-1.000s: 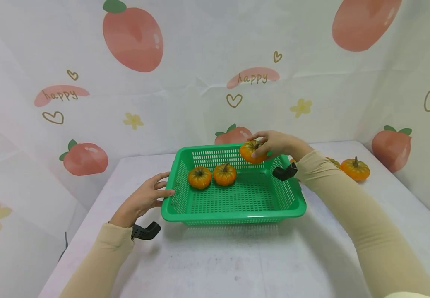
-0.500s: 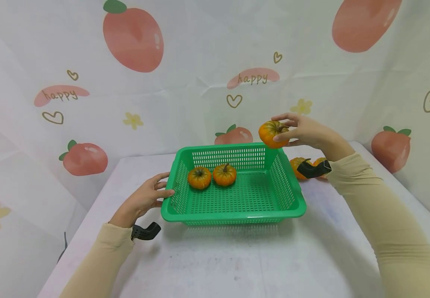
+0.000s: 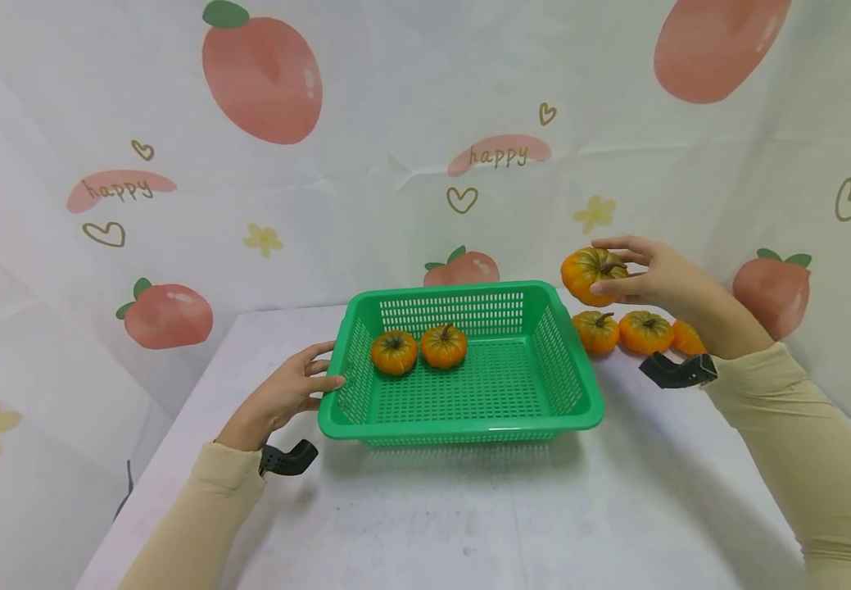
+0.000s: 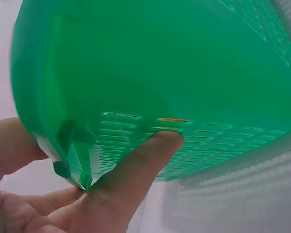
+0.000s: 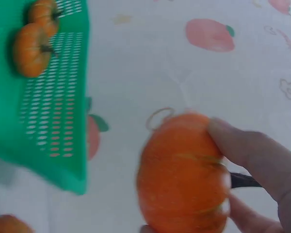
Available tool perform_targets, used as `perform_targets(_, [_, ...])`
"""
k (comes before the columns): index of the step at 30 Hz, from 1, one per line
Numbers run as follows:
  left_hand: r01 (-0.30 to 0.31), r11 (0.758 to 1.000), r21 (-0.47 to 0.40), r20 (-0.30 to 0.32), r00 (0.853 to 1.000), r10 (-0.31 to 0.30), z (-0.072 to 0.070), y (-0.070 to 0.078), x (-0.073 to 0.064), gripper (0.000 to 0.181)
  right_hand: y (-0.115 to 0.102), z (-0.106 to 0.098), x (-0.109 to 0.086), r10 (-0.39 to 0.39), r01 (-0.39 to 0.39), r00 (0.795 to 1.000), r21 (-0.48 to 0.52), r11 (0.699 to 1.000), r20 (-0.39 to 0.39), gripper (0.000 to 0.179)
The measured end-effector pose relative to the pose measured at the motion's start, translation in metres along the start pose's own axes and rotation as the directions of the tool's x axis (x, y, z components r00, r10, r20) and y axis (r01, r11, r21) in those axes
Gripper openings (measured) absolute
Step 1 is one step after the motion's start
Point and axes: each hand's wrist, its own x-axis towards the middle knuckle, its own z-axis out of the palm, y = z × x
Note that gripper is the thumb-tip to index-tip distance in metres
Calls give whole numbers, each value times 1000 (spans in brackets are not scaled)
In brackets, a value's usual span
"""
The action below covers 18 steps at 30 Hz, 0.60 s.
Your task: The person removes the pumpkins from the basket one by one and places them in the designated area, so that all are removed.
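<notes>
My right hand (image 3: 664,279) holds a small orange pumpkin (image 3: 589,277) with a green-streaked top and a stem, raised behind and right of the basket. In the right wrist view the held pumpkin (image 5: 182,177) fills the space by the thumb. A green plastic basket (image 3: 462,426) with slotted walls sits mid-table. Inside it, towards the left, lie two pumpkins, one (image 3: 394,353) beside the other (image 3: 443,346). My left hand (image 3: 288,393) grips the basket's left rim, thumb over the edge. From the left wrist view, a finger (image 4: 145,165) presses the slotted outer wall (image 4: 136,58).
Right of the basket, three pumpkins stand in a row on the table (image 3: 425,524): one near the basket (image 3: 596,333), a middle one (image 3: 646,331) and one partly hidden by the right wrist (image 3: 686,337). A white fruit-printed cloth (image 3: 366,164) hangs behind.
The right hand has carried its pumpkin up out of the basket's back right and off to the right, above the pumpkins in the row. The left hand and basket stay put.
</notes>
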Motion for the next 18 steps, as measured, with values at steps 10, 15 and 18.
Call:
perform_targets(10, [8, 1000, 7, 1, 1000, -8, -1, -1, -1, 79, 36, 7, -22, 30, -39, 994, -85, 996, -110, 85])
perform_targets(15, [5, 1000, 9, -5, 1000, -5, 0, 0, -1, 78, 51, 12, -30, 41, -51, 989, -71, 996, -144, 86])
perform_targets(18, [1, 1000, 7, -2, 1000, -1, 0, 0, 0, 78, 58, 16, -34, 55, -68, 985, -72, 995, -165, 88])
